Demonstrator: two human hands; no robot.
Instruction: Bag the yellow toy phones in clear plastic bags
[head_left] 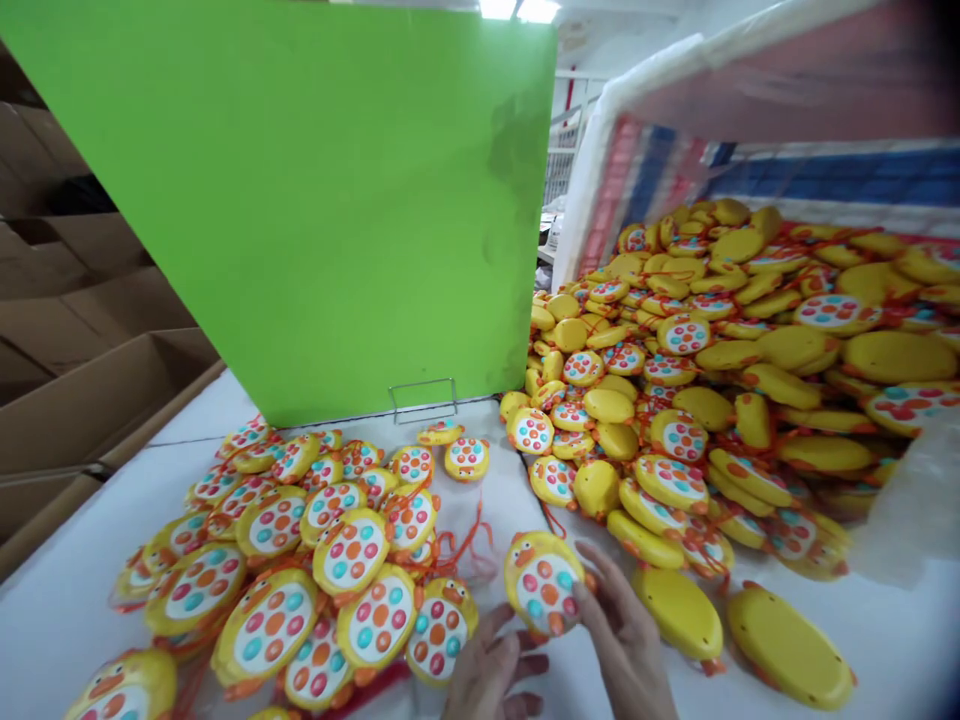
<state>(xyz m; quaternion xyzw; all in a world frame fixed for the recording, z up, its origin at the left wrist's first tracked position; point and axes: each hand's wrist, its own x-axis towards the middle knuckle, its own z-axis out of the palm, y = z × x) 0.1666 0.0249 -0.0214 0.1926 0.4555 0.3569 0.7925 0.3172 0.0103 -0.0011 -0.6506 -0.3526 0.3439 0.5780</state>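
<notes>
A yellow duck-shaped toy [546, 585] with a white face of coloured round buttons is in my right hand [619, 625], thumb on its front and fingers at its right edge. My left hand [495, 665] is just below and left of this toy, fingers apart with nothing between them. Beside that hand, another duck toy [441, 632] lies button side up. To the right of my right hand, a duck toy [679, 615] and a second one [791, 645] lie with their plain yellow backs up. Orange cords [469, 545] trail on the white table [517, 500].
A tall green board [337, 200] stands at the back, with a thin wire frame [421, 398] at its foot. Duck toys are heaped at right before a striped bag [637, 170]; more are spread at left. Cardboard boxes [97, 370] stand left, clear plastic [911, 510] lies right.
</notes>
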